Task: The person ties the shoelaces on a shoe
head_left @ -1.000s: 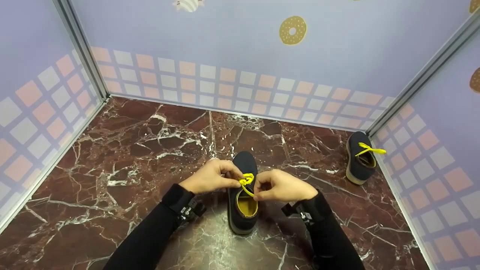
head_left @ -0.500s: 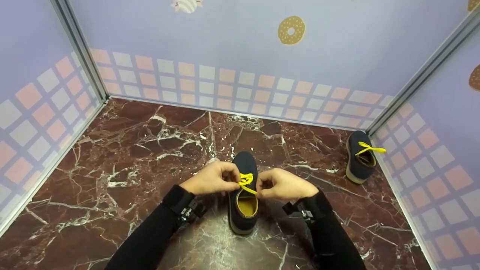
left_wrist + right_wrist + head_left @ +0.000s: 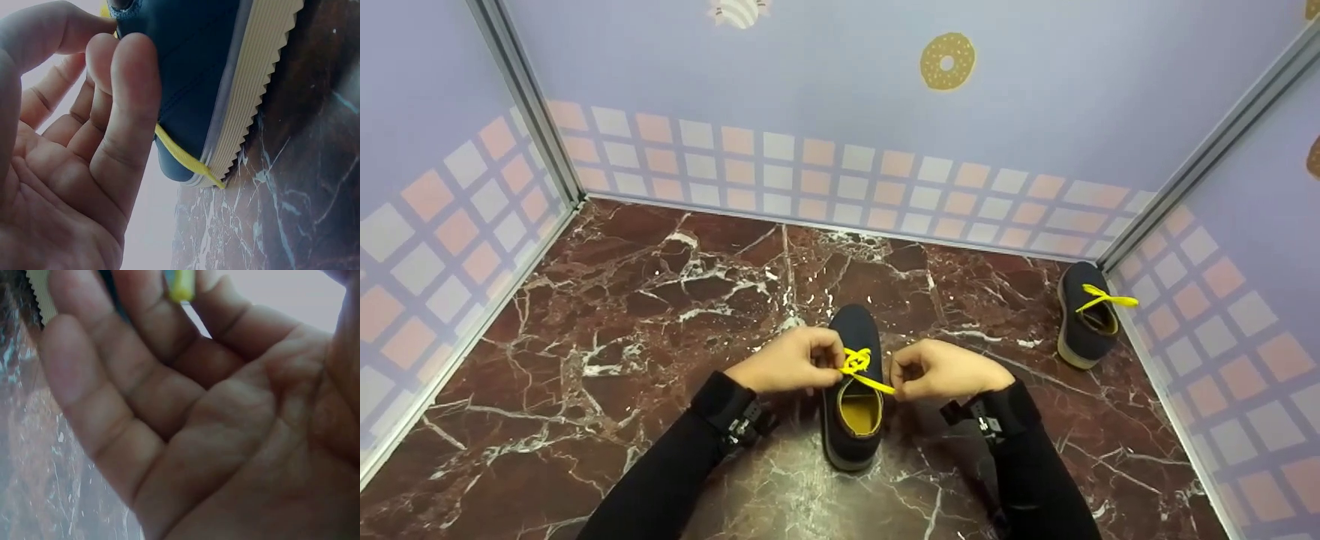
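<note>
A dark navy shoe (image 3: 855, 330) with a yellow lining stands on the floor, toe pointing away from me. My left hand (image 3: 791, 361) is at its left side, thumb and forefinger pinching the yellow shoelace (image 3: 856, 361) beside the knot. To the right of the shoe, my right hand (image 3: 949, 369) pinches a length of the same lace, stretched across the opening. In the left wrist view a loose lace end (image 3: 183, 158) hangs down the shoe's side past the ribbed sole. The right wrist view shows a yellow lace tip (image 3: 183, 287) among my fingers; the pinch itself is out of that view.
A matching shoe (image 3: 1084, 337) with its yellow lace in a bow (image 3: 1108, 298) stands at the far right, against the wall corner. Lilac walls (image 3: 825, 90) with printed squares enclose the dark red marble floor (image 3: 660, 315) on three sides.
My right hand has moved right, away from the shoe. The lace between my hands has gone from a curve to a straighter line. My left hand stays at the knot.
</note>
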A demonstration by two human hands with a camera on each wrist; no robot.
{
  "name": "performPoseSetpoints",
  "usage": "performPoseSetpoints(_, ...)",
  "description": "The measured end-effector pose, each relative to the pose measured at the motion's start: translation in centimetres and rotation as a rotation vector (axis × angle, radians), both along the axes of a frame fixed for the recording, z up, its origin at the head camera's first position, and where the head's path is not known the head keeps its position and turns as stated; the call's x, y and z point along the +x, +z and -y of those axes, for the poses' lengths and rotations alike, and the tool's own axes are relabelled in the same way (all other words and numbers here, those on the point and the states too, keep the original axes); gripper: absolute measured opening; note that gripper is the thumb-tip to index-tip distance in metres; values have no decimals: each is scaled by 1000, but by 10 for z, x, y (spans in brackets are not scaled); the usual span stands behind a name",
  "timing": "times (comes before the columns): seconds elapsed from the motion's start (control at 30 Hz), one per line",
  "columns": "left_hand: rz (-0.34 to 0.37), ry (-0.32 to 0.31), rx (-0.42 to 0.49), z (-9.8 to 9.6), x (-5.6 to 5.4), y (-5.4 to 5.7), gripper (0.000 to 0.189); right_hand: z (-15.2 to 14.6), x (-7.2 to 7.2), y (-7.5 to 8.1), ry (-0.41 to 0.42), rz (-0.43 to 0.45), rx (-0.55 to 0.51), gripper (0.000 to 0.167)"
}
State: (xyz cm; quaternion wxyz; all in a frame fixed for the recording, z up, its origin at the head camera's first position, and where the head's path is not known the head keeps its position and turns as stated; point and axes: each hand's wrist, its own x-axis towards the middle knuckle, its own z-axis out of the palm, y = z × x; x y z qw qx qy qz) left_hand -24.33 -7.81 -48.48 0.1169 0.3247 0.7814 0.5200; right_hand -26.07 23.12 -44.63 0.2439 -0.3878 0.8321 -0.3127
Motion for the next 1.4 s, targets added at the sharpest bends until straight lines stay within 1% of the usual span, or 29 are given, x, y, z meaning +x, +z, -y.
performPoseSetpoints(0.1,-9,-8,-12,0,0,-1,9,-4,-1,0,-6,4,21,14)
performPoseSetpoints(0.27,2,-16,-18,1,2,-1,9,-8,-2,-1,-19,6,40,11)
performPoseSetpoints(0.4,15,-12,-18,0,3,-1,9,-7,-3,-3,-11,40,7,7)
performPoseSetpoints(0.5,27,-10,-19,0,2,0,9,-4,-1,-2,-23,47,-22,12)
performPoseSetpoints(0.6,37,-17,-13,-1,0,0,9,3,3,0,-64,3,-31,19)
performPoseSetpoints(0.73,41,-32,5,0,-1,0,8,13,8,0,-103,-65,-56,19)
performPoseSetpoints(0.9,50,-47,-1,1,0,-1,9,21,12,-2,-97,-173,-70,23)
performPoseSetpoints(0.97,46,-54,-5,0,-1,1,8,23,13,-1,-93,-227,-74,23)
performPoseSetpoints(1.07,41,-56,-11,0,-2,3,8,25,14,0,-94,-284,-92,20)
performPoseSetpoints(1.2,40,-43,-32,1,-1,2,10,27,17,0,-68,-302,-110,18)
performPoseSetpoints(1.3,50,-28,-45,1,0,1,12,28,18,-1,-43,-284,-113,19)
performPoseSetpoints(1.4,51,-17,-45,0,1,1,11,28,16,0,-41,-260,-116,21)
